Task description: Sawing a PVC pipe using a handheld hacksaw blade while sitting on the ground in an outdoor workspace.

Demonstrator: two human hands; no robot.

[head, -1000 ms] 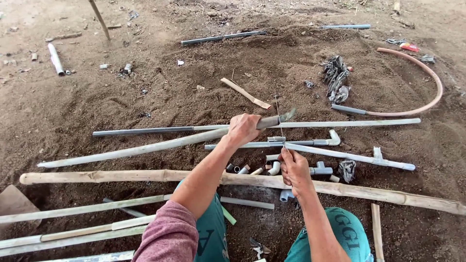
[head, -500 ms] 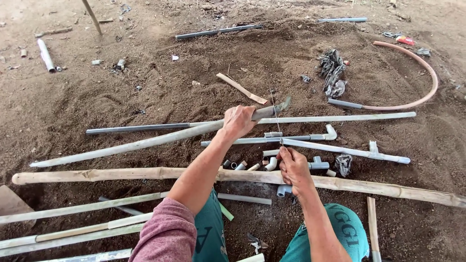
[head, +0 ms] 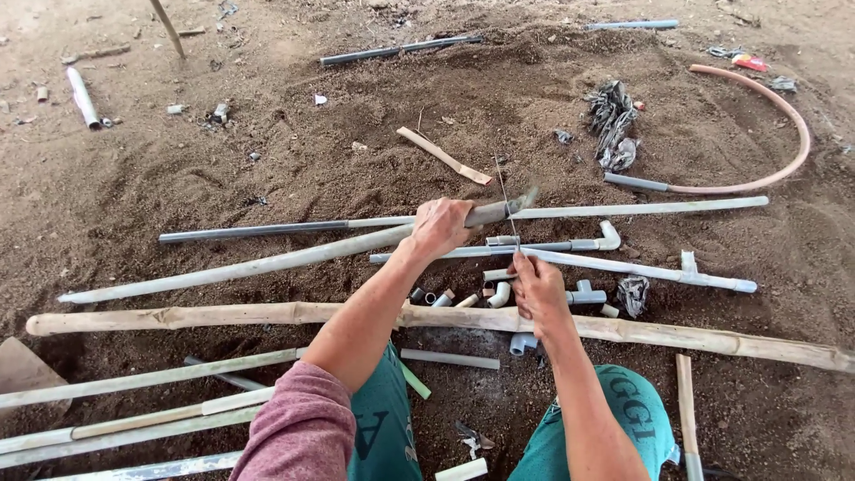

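Observation:
My left hand (head: 441,227) grips a long, dirty whitish pipe (head: 267,264) close to its right end, which is lifted a little off the soil and looks blurred. My right hand (head: 537,289) pinches the lower end of a thin saw blade (head: 505,198). The blade stands nearly upright and crosses the pipe's end just right of my left hand. Below my hands, several short pipe fittings (head: 495,294) lie in the dirt. My knees in green trousers are at the bottom.
A long wooden pole (head: 712,338) lies across in front of my knees. Grey pipes with elbows and a tee (head: 641,209) (head: 686,276) lie beyond my hands, more pipes (head: 134,383) at lower left. A curved pink hose (head: 784,107), a wood strip (head: 443,154) and a dark pipe (head: 401,49) lie farther off.
My left hand has kept its grip on the pipe, whose end now blurs with motion. The right hand and blade stay at the pipe's end. The view has shifted slightly.

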